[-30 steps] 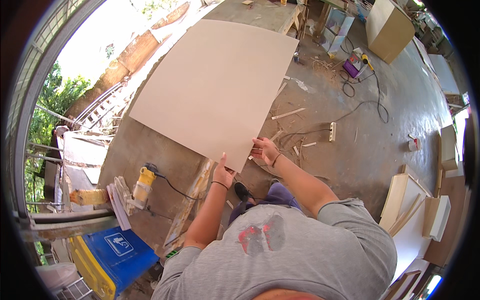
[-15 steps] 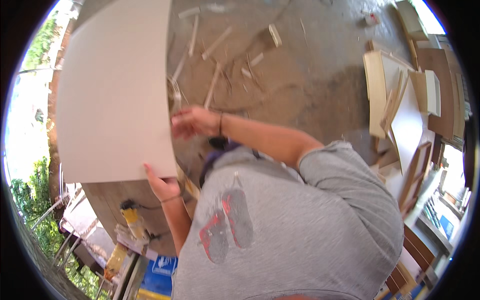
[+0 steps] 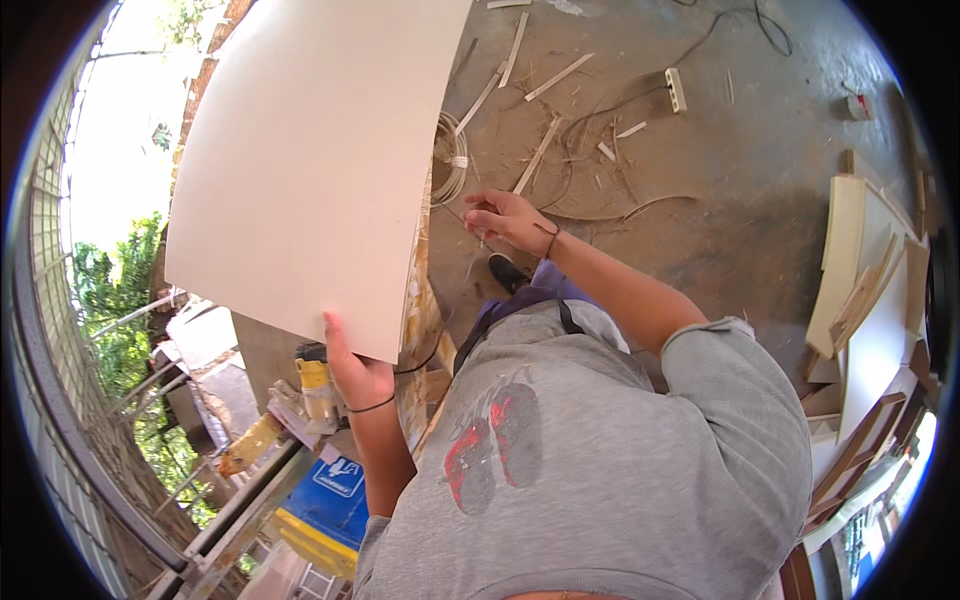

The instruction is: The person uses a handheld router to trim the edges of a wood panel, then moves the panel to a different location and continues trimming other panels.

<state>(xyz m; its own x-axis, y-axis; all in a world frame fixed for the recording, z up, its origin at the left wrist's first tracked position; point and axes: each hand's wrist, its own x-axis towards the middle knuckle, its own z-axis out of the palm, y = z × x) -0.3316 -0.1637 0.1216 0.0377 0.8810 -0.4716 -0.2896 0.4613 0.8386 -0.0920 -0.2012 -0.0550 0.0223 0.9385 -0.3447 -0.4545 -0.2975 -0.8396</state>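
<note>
A large white panel [image 3: 310, 170] lies to my left on a workbench. My left hand [image 3: 358, 374] grips its near edge close to the right corner, thumb flat on the top face and the other fingers hidden beneath. Off the panel's long right edge hovers my right hand [image 3: 508, 222], touching nothing; its fingers are loosely bent and apart, with nothing visible in them. Just past the near edge, a yellow power tool [image 3: 316, 385] with a dark top stands beside my left wrist.
Wood strips [image 3: 560, 77] and scraps litter the floor ahead, near a coiled pale cable [image 3: 455, 170] and a power strip [image 3: 676, 90] with its cord. Boards [image 3: 840, 260] are stacked at the right. A blue and yellow box [image 3: 325, 500] sits at the lower left.
My right hand has moved away from the panel's right edge. The view has shifted, so panel and bench appear farther right. My left hand stays on the near edge.
</note>
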